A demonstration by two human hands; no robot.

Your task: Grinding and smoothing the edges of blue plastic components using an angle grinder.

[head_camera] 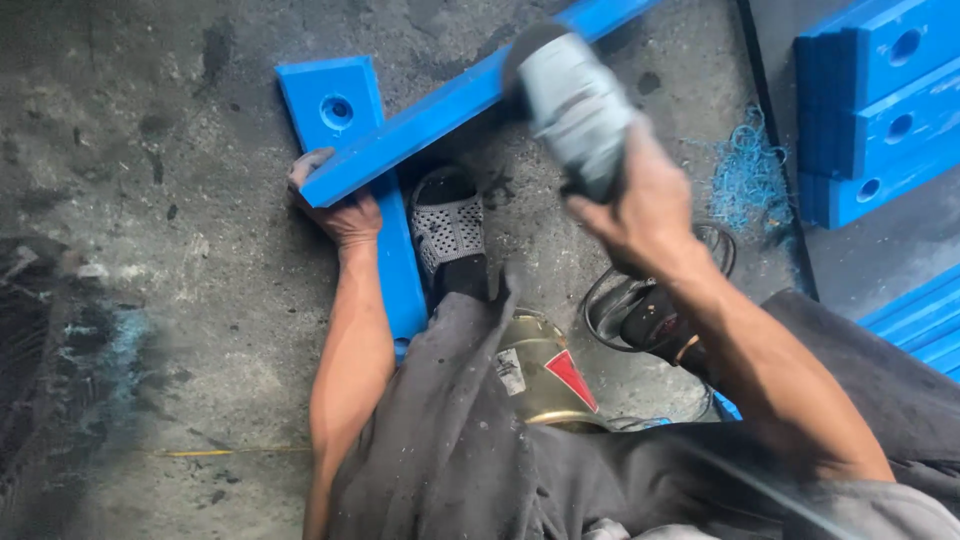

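Note:
My left hand [338,208] grips the near end of a long blue bar [440,108] that runs up to the right across the floor. That bar lies over a second blue piece with a round hole [335,108]. My right hand [635,205] holds a grey power tool [572,100], blurred by motion, over the middle of the long bar. My foot in a perforated grey shoe [447,225] rests beside the second blue piece.
A stack of blue blocks with holes [880,100] stands at the upper right, with more blue strips [920,320] below it. Blue shavings [745,175] lie on the concrete floor. A black cable coil [625,300] and a gold can with a red label [545,375] sit near my legs.

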